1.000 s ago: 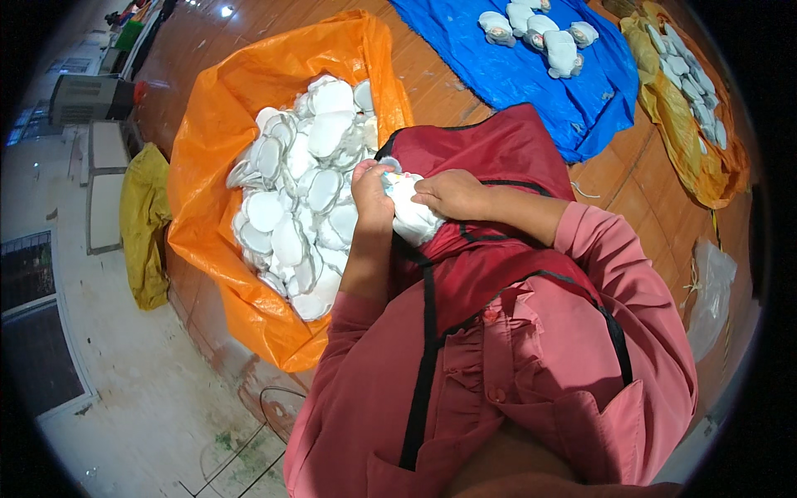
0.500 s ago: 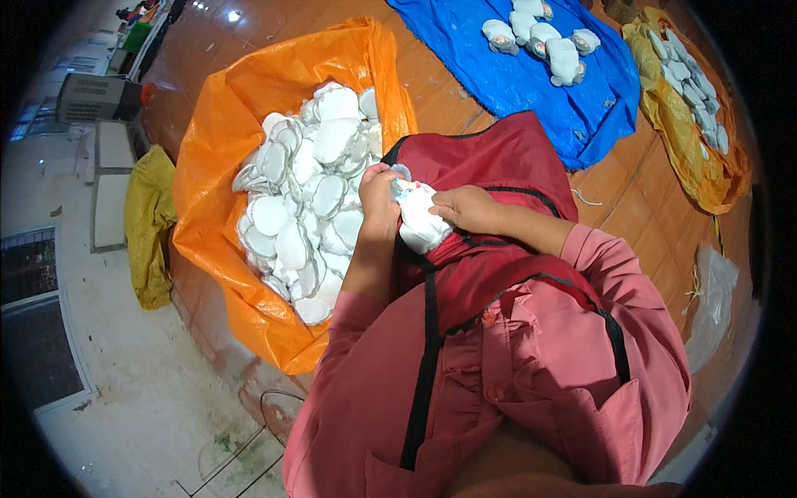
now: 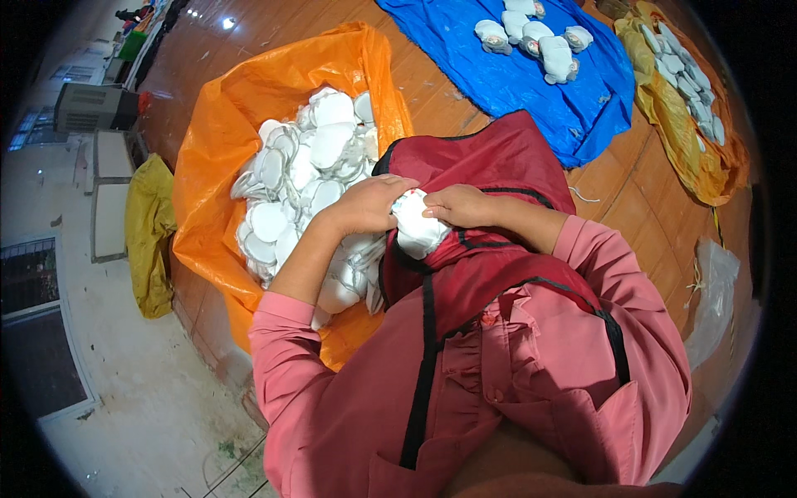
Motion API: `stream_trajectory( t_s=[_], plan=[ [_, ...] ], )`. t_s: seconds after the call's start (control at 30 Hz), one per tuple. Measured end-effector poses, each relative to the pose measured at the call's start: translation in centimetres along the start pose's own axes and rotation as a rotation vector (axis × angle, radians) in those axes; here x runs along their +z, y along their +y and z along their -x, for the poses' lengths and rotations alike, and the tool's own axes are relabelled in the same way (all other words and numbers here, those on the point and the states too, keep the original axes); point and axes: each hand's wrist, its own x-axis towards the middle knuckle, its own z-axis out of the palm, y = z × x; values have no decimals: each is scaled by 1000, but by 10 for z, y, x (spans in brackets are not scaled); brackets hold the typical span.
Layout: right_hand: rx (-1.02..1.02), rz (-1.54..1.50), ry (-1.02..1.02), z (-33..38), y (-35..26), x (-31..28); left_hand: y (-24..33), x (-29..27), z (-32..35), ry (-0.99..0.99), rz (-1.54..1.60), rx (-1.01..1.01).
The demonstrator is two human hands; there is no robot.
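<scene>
Centrally, in the head view, a white soft piece (image 3: 418,228) is held between both hands just above the middle of the frame. The left hand (image 3: 369,203) is clenched over the piece's left edge, its fingers curled around the top. The right hand (image 3: 461,205) is closed on the right side of the piece, thumb and fingers pressed against it. The piece is seen resting against a dark red apron (image 3: 498,178) worn over a pink long-sleeved shirt (image 3: 540,365) that fills the lower half of the frame.

To the left of the hands, an orange plastic bag (image 3: 216,141) is spread open on the wooden floor (image 3: 448,108), and a heap of white oval pieces (image 3: 307,166) is contained in it; the left forearm is laid across the heap's lower part. At the upper centre and right, a blue sheet (image 3: 515,91) is noted, with several white stuffed items (image 3: 535,37) grouped on it. At the far upper right, a yellow-orange bag (image 3: 706,166) holding further white pieces is recorded. A yellow cloth bundle (image 3: 149,224) is seen at the left, on a pale lower floor, well apart from the hands. A clear plastic bag (image 3: 714,290) lies at the right edge.
</scene>
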Motion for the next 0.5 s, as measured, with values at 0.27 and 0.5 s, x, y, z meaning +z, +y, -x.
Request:
stream_trajectory(
  t_s=[0.27,0.5],
  plan=[
    [9,-3,-34,3,0,-4,-6,25,-14,20,-432,137],
    [-202,-111,6,11,-1,-27,11,17,-13,-25,-426,-7]
  ],
)
